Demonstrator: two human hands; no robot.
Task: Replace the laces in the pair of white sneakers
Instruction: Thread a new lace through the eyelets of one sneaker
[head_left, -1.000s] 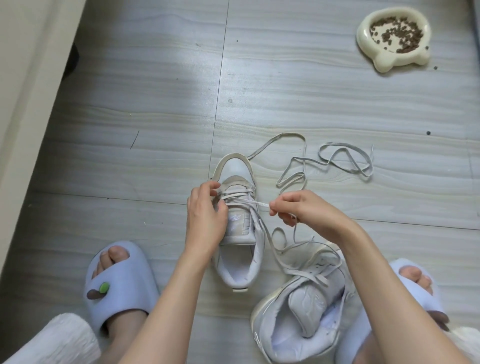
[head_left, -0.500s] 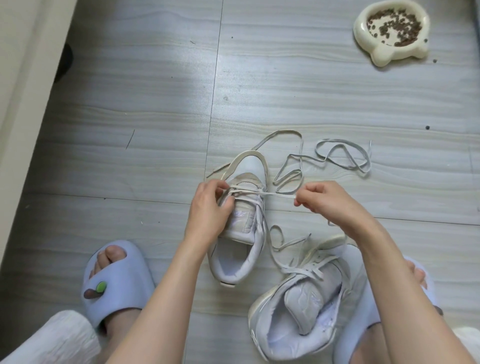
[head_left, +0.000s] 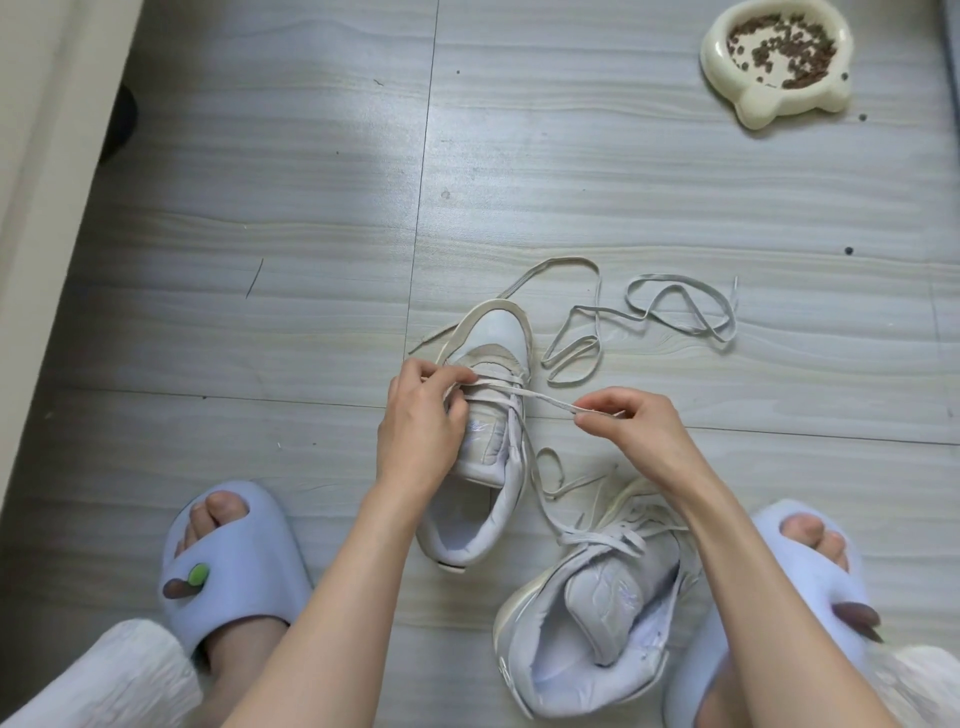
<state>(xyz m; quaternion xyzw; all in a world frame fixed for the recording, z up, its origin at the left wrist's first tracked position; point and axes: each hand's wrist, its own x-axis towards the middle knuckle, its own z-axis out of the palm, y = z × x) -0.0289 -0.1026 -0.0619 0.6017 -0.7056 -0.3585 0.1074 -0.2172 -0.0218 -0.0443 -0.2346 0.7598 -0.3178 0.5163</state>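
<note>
On the grey floor (head_left: 260, 312) one white sneaker (head_left: 483, 441) stands toe away from the person, and the left hand (head_left: 423, 421) holds it at the eyelets, fingers curled over its side. The right hand (head_left: 631, 431) pinches a lace (head_left: 545, 402) stretched taut from those eyelets; which eyelet it leaves is hard to make out. The second sneaker (head_left: 597, 629) lies nearer, by the right slipper (head_left: 810, 577). A loose lace (head_left: 675, 312) lies curled beyond, and a pet food bowl (head_left: 779, 62) sits far right
</note>
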